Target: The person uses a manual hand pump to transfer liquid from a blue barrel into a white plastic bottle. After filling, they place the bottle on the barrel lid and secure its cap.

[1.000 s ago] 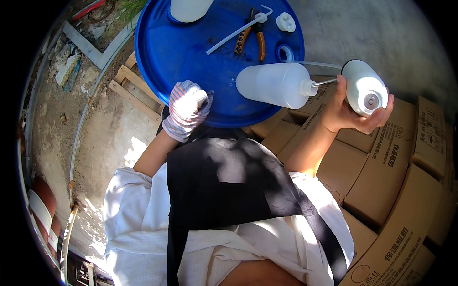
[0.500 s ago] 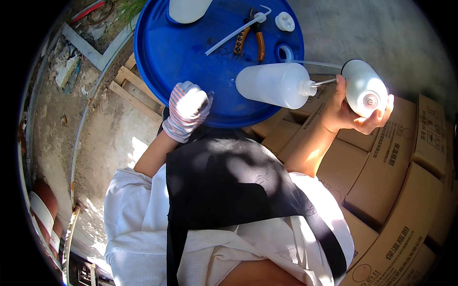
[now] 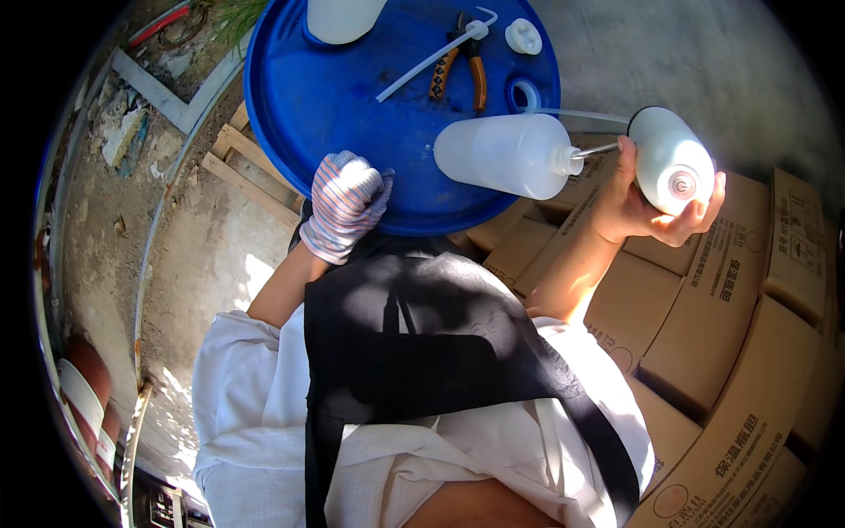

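Observation:
My right hand point(image 3: 656, 202) is bare and wraps round a white, rounded electric pump point(image 3: 671, 154) with a button on its end. From the pump a metal spout point(image 3: 597, 151) reaches into the open neck of a translucent white bottle point(image 3: 506, 157), which looks tipped on its side, neck to the right. A clear tube point(image 3: 585, 114) runs between the pump and the round opening point(image 3: 525, 95) of a blue drum point(image 3: 352, 114). At the drum's near rim my left hand point(image 3: 348, 198), in a striped glove, is curled into a fist with nothing showing in it.
On the drum lie pliers point(image 3: 476, 75) with orange-and-black handles, a white bent tube point(image 3: 427, 66) and a white cap point(image 3: 524, 37); another white bottle point(image 3: 341, 19) is at its far side. Cardboard boxes point(image 3: 704, 334) stand at the right. A wooden pallet point(image 3: 251, 176) is at the left.

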### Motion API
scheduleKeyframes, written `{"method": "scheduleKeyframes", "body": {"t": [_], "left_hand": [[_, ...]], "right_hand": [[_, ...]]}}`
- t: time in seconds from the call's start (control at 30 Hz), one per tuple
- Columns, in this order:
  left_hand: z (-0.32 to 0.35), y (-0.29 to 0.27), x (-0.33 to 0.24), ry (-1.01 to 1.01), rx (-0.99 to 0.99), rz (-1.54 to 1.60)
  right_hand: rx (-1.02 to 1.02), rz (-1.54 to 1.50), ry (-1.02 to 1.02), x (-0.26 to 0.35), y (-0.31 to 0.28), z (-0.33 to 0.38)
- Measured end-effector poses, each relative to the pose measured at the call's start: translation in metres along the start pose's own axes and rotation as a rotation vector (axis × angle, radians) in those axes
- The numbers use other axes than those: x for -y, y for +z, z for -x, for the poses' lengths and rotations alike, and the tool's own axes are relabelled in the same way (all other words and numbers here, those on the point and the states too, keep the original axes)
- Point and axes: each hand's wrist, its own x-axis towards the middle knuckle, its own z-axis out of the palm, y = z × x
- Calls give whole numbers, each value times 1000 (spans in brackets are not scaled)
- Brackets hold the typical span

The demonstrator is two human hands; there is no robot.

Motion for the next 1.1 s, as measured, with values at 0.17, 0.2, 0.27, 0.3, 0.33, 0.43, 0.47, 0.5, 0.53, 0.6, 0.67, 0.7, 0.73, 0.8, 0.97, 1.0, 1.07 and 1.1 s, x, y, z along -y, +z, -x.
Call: {"method": "scheduleKeyframes", "body": {"t": [0.17, 0.2, 0.27, 0.3, 0.33, 0.43, 0.47, 0.5, 0.53, 0.6, 0.67, 0.7, 0.73, 0.8, 0.97, 1.0, 1.07, 1.1], "left_hand": [[1, -1, -2, -22, -5, 35], [0, 0, -2, -18, -6, 49], [0, 2, 0, -18, -4, 54], [1, 3, 1, -21, 0, 45], [1, 4, 1, -25, 3, 35], [4, 3, 1, -35, -14, 17], [3, 3, 1, -31, -15, 31], [2, 4, 1, -28, -16, 43], [1, 5, 1, -25, -17, 54], [0, 1, -1, -32, 10, 39], [1, 0, -1, -31, 23, 32], [3, 1, 1, -26, 23, 33], [4, 1, 1, -21, 22, 34], [4, 2, 2, -20, 21, 42], [5, 2, 3, -11, 46, 27], [5, 3, 3, -4, 26, 47], [5, 4, 4, 3, 7, 67], [6, 4, 4, 3, 9, 67]], "right_hand": [[-2, -23, 11, 3, 2, -2], [-15, -37, 12, 2, 2, -1], [-42, -65, 14, -1, 3, 1], [-41, -45, 10, -1, 2, 1], [-40, -25, 5, -1, 2, 1], [-30, -28, -7, 1, 7, 5], [-14, -17, -17, 0, 4, 3], [-12, -2, -24, 0, 2, 2], [-10, 12, -30, 0, 0, 1], [-15, 21, -32, 1, 1, 1], [-21, 26, -27, 4, 2, 1], [-22, 21, -25, 4, 2, 1], [-23, 17, -23, 4, 2, 2], [-13, 25, -21, 4, 0, 2], [4, 30, -32, 6, -1, -1], [13, 23, -25, 6, -2, -1], [21, 9, -11, 7, -3, 0], [22, 1, -3, 8, -3, 0]]}}
